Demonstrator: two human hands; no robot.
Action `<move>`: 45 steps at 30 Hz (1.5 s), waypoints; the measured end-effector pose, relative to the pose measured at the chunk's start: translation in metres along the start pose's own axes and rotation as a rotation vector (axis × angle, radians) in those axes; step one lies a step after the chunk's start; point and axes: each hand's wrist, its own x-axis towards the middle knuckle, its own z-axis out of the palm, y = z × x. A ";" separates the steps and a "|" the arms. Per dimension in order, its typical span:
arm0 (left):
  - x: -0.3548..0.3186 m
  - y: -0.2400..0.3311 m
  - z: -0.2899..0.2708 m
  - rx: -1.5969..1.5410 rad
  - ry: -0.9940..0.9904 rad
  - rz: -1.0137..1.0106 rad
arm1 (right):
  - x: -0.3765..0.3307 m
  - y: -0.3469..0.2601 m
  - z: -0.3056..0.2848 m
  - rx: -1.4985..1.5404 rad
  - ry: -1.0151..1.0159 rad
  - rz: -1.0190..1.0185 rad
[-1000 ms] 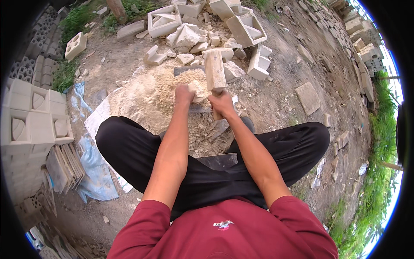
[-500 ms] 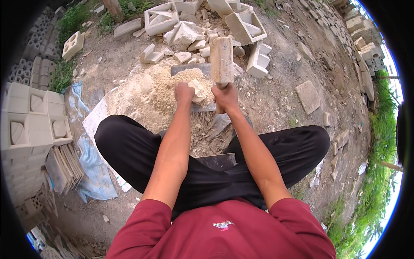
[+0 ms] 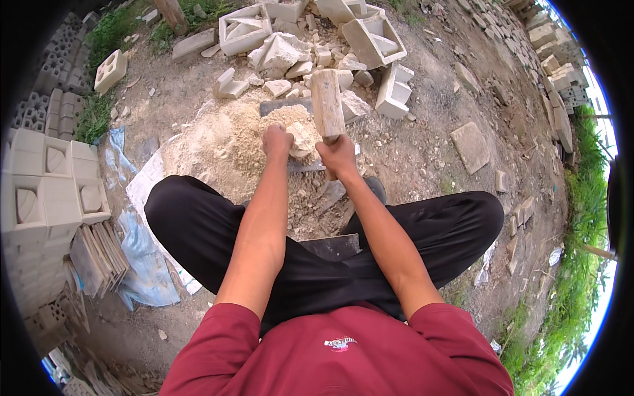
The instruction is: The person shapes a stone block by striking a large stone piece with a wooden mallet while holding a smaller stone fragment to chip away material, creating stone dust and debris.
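A wooden mallet (image 3: 327, 105), its grip partly hidden, is clutched by the right hand (image 3: 338, 157), and a pale lump (image 3: 304, 140), partly covered, by the left hand (image 3: 278, 140).

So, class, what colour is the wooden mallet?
The mallet is pale brown, clearest in the head view.

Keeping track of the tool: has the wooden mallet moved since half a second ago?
Yes, the mallet has shifted left and lower in view, farther from the pale block at its right.
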 end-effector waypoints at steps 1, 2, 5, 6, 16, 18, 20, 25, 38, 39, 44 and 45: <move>0.000 -0.005 -0.002 -0.011 -0.020 -0.012 | -0.008 -0.001 0.004 -0.058 0.001 -0.045; -0.001 -0.003 -0.003 -0.025 -0.042 -0.014 | -0.017 0.005 0.007 -0.118 0.012 -0.093; -0.008 0.010 -0.004 0.090 -0.051 0.049 | -0.031 0.041 0.014 -0.221 -0.051 0.056; -0.009 0.013 -0.003 0.099 -0.030 0.057 | -0.026 0.043 0.011 -0.200 -0.100 0.086; -0.001 -0.005 -0.003 0.087 -0.009 0.050 | -0.018 0.007 0.011 -0.073 -0.020 -0.172; -0.007 0.014 0.002 0.091 -0.015 0.073 | -0.021 0.061 0.016 -0.296 0.083 -0.321; -0.014 0.016 0.000 0.119 -0.016 0.062 | -0.006 0.057 0.013 -0.228 -0.074 0.021; -0.007 0.009 -0.002 0.064 0.013 0.062 | 0.010 0.028 0.006 0.164 0.005 -0.110; -0.008 -0.004 -0.009 0.068 0.015 0.040 | 0.003 0.013 0.011 0.015 -0.218 0.081; -0.008 -0.001 -0.007 0.064 0.017 0.035 | 0.007 0.008 0.016 0.121 -0.103 0.049; -0.011 0.006 -0.003 0.040 -0.003 0.051 | 0.015 0.027 0.012 -0.045 0.069 -0.201; -0.012 0.011 -0.003 0.033 -0.009 0.069 | 0.015 0.041 0.010 -0.121 0.016 -0.149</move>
